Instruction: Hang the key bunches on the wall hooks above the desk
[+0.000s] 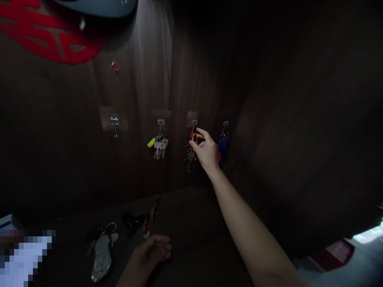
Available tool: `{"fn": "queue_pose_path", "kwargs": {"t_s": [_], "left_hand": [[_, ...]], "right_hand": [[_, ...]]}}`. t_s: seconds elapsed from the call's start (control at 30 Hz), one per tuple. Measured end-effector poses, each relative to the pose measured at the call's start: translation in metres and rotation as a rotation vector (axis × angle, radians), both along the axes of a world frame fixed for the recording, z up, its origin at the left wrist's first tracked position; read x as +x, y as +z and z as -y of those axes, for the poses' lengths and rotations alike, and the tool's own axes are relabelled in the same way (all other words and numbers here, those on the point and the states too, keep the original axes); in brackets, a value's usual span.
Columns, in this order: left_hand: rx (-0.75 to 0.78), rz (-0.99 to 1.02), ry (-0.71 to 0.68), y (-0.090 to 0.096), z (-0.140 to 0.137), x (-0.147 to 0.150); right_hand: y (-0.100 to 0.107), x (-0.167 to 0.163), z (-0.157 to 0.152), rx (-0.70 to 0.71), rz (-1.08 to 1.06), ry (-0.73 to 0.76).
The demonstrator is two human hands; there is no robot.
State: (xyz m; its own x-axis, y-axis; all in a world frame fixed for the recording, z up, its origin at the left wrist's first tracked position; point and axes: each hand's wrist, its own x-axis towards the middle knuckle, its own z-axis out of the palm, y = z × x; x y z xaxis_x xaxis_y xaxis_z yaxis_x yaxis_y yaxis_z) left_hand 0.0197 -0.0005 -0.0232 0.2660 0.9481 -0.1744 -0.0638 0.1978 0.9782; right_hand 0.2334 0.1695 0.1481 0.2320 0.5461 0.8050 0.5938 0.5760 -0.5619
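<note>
1. Red-strapped keys (190, 157): at third hook (194, 120) from left, which seemingly takes their weight.
2. Right hand (208, 152): thumb and fingers curved about the strap (192, 137); whether pinching, cannot tell.
3. Silver keys (160, 146), blue tag (222, 144): neighbouring hooks (160, 122), presumably for separate access.
4. Left hand (149, 255): loosely curled, apparently empty, near bench (197, 223).
5. Silver fob (102, 257): on bench.

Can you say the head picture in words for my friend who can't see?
A right hand is at a red-topped bunch of keys on the third of four hooks, counting from the left. The left hand is lower, near a silver fob.
</note>
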Motion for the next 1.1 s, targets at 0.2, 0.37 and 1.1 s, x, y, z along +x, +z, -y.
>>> {"fn": "queue_pose_path", "kwargs": {"t_s": [0.2,0.37,1.1], "left_hand": [[0.004,-0.018,-0.012,0.002,0.001,-0.001],[0.029,-0.035,-0.012,-0.001,-0.001,0.0],[0.065,-0.143,0.012,0.019,0.003,-0.001]], "right_hand": [[-0.013,0.004,0.008,-0.023,-0.079,0.109],[-0.031,0.006,0.023,-0.051,-0.169,0.179],[-0.161,-0.025,0.072,-0.493,0.131,0.387]]}}
